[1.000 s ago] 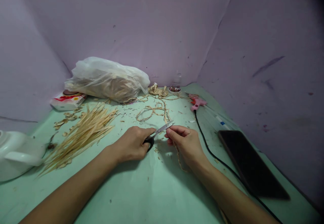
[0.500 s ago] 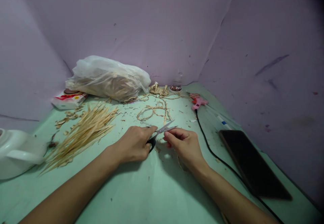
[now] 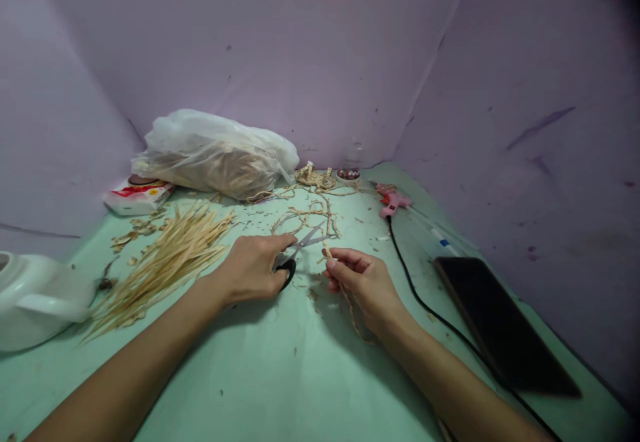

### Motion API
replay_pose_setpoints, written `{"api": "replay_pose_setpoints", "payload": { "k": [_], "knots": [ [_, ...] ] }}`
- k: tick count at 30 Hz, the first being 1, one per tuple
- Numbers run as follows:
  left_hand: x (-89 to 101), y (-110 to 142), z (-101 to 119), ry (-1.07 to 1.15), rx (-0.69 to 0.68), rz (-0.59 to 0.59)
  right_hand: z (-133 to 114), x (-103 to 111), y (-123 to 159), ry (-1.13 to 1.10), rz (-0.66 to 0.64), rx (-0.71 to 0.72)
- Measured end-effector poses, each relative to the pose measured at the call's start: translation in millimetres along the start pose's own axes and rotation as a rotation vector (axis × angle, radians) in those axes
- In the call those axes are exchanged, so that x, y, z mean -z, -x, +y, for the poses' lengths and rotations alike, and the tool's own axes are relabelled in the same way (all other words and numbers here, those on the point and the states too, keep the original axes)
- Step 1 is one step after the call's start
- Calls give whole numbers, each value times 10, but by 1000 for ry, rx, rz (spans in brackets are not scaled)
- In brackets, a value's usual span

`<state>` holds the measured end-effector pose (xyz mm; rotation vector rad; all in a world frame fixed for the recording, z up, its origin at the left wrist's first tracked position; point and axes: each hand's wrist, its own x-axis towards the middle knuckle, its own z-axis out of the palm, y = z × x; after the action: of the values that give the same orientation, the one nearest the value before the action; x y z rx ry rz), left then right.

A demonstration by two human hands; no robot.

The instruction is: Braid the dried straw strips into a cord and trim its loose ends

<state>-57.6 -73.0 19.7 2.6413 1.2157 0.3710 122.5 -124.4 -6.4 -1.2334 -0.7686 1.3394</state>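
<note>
My left hand point(image 3: 255, 265) grips the black handles of a pair of scissors point(image 3: 303, 242), whose metal blades are spread apart and point up and right. The blade tips lie close to a thin twisted straw cord point(image 3: 350, 305). My right hand point(image 3: 363, 285) pinches this cord between thumb and fingertips. One end trails down below the hand to the table, while the other runs up from the fingers toward a loosely looped length of cord point(image 3: 300, 214) beyond the blades. Small clippings point(image 3: 313, 295) lie between the hands.
Dried straw strips point(image 3: 173, 262) lie left, near a white jug point(image 3: 45, 302) and a small box point(image 3: 140, 197). Behind stands a plastic bag point(image 3: 215, 155). Rightward are a bowl of beads point(image 3: 349, 175), a pink glue gun point(image 3: 394, 201) with black cable point(image 3: 410, 285), and a dark tablet-like slab point(image 3: 505, 325).
My left hand has drawn the scissors left, away from my right fingertips. The cord in my right hand now shows more clearly, both above and below the fingers.
</note>
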Motion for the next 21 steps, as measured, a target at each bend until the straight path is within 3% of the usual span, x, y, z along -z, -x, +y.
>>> {"api": "replay_pose_setpoints", "payload": {
  "k": [9,21],
  "knots": [
    [-10,10,14,-44,-61,-36,-22,4,20,-57,-83,12],
    [-51,22,15,-185,-114,-60,-26,-1,18,66,-16,86]
  ]
}}
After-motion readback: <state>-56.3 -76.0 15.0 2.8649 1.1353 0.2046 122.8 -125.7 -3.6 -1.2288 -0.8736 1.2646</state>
